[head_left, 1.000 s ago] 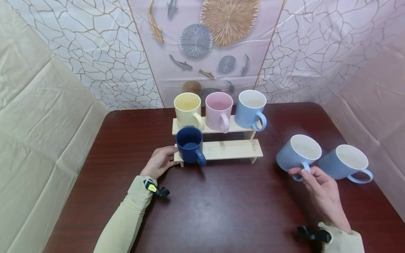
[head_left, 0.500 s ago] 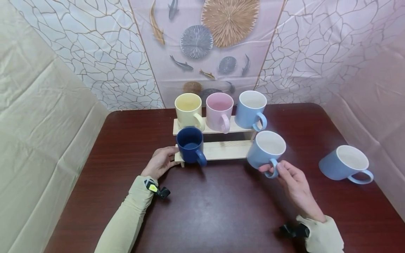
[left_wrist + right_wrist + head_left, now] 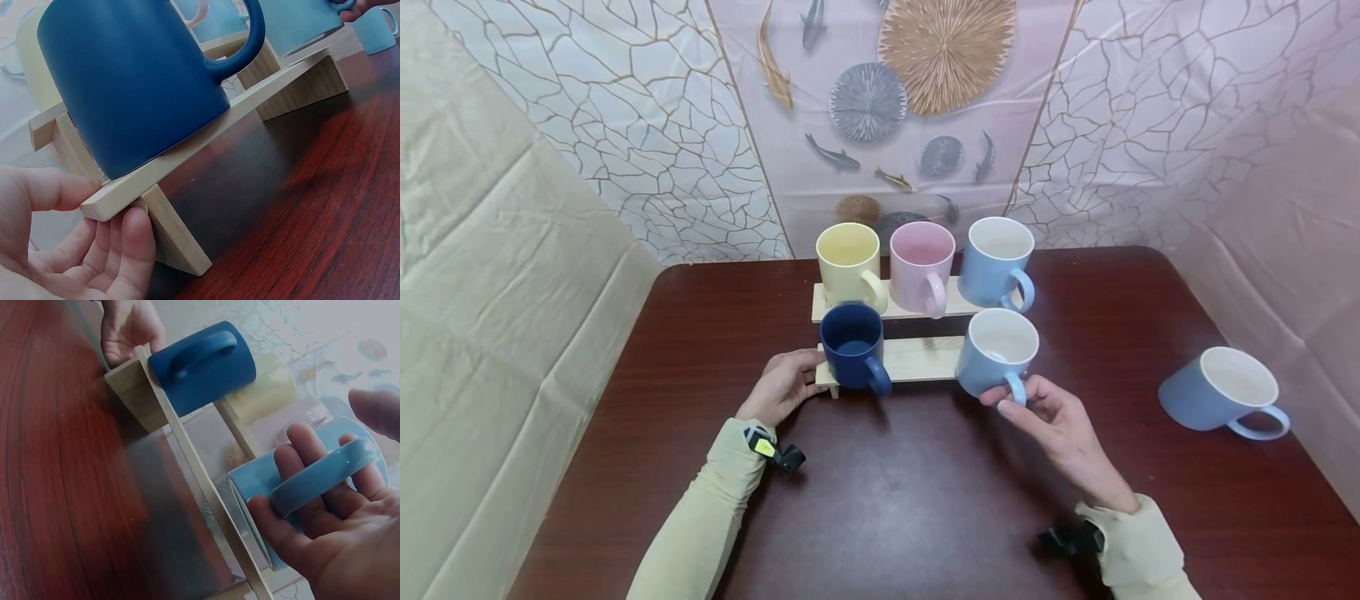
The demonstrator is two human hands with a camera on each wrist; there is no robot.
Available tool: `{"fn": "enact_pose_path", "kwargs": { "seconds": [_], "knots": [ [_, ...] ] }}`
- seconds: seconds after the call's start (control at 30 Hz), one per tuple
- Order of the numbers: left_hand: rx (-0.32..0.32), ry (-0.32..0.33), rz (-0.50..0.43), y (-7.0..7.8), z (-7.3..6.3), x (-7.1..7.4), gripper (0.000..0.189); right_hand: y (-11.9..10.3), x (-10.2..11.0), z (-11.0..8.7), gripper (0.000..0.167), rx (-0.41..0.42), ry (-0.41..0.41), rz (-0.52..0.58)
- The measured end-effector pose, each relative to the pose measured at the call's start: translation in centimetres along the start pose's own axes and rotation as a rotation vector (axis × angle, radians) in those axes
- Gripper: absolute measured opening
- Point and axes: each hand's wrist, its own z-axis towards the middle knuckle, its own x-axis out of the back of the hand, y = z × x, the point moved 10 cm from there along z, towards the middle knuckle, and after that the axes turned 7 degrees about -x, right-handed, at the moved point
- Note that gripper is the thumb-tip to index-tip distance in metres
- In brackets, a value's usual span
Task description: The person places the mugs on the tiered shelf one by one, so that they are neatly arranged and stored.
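Note:
A two-tier wooden rack (image 3: 921, 360) stands on the table. My left hand (image 3: 784, 387) pinches the left end of its lower shelf, thumb on top and fingers beneath, beside a navy mug (image 3: 850, 354) on that shelf. My right hand (image 3: 1063, 429) holds a light blue mug (image 3: 988, 367) by its handle (image 3: 331, 472), over the right part of the lower shelf. In the left wrist view the base of this mug shows slightly tilted, close over the board. The right wrist view has fingers through the handle and the thumb off to the side.
Along the upper shelf stand a yellow mug (image 3: 847, 267), a pink mug (image 3: 919, 271) and another light blue mug (image 3: 992, 271). One more light blue mug (image 3: 1210, 392) is on the table (image 3: 910, 508) at the far right. Patterned cloth (image 3: 655, 108) hangs behind the table.
My right hand has carried the light blue mug leftward from beside the far-right mug to above the lower shelf. The left hand has kept its hold on the rack.

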Motion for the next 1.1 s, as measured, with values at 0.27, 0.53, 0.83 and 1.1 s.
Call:
{"fn": "enact_pose_path", "kwargs": {
  "seconds": [0.27,0.53,0.83,1.1],
  "knots": [
    [0.001,0.001,-0.016,-0.1,0.0,0.1,0.020,0.1,-1.3,0.8,0.005,0.018,-0.033,-0.003],
    [0.007,0.004,-0.024,-0.3,0.1,0.2,0.021,0.1,-2.7,1.4,0.004,0.021,-0.072,-0.007],
    [0.007,0.012,-0.008,-0.1,0.1,0.1,0.027,-0.1,-3.8,1.7,0.011,0.028,-0.126,0.013],
    [0.008,0.013,-0.009,-0.1,0.1,0.2,0.027,0.2,-4.3,1.7,0.008,0.011,-0.131,0.002]
  ]
}}
